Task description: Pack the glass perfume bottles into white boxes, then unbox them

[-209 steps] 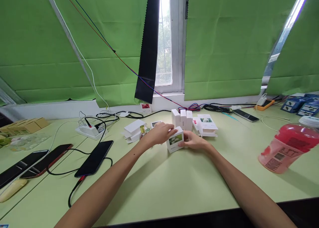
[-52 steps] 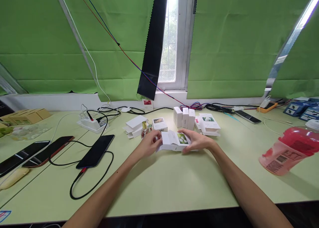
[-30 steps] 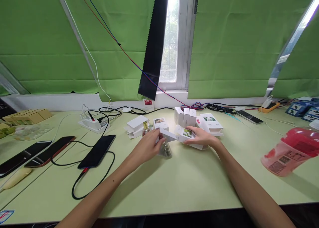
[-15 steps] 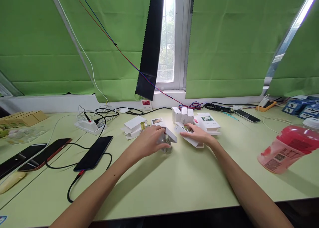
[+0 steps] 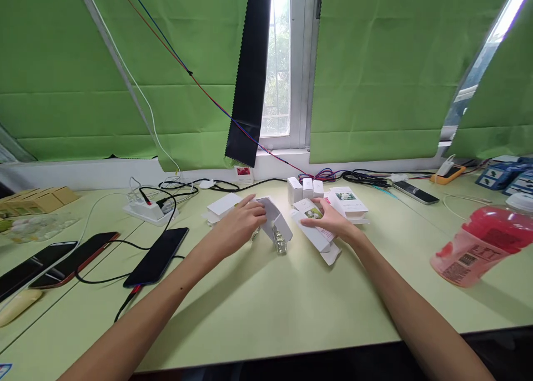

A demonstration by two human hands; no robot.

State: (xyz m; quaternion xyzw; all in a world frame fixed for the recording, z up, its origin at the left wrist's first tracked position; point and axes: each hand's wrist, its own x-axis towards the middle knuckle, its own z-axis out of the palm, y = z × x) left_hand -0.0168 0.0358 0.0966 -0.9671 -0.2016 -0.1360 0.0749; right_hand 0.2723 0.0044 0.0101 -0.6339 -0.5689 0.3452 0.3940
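My left hand (image 5: 244, 223) has its fingers curled at the left edge of a folded white card piece (image 5: 275, 217), which stands tilted. A small clear glass bottle (image 5: 280, 242) is at the lower end of that card, close to the table. Part of another glass item shows below my left fingers, mostly hidden. My right hand (image 5: 331, 220) grips a flattened white carton (image 5: 314, 234) with a green flower picture, thumb and fingers spread across it. Its open flap points toward the front of the table.
Small white boxes (image 5: 295, 190) stand behind, beside a flower-printed white box (image 5: 350, 200). More white cartons (image 5: 224, 204) lie at left. Phones (image 5: 158, 257) and cables cover the left side; a pink drink bottle (image 5: 478, 247) stands at right, another phone (image 5: 415, 192) at the back right.
My left hand has shifted slightly left and up, and the white card now stands more upright, exposing the glass bottle. The carton in my right hand has turned, its flap tilting down.
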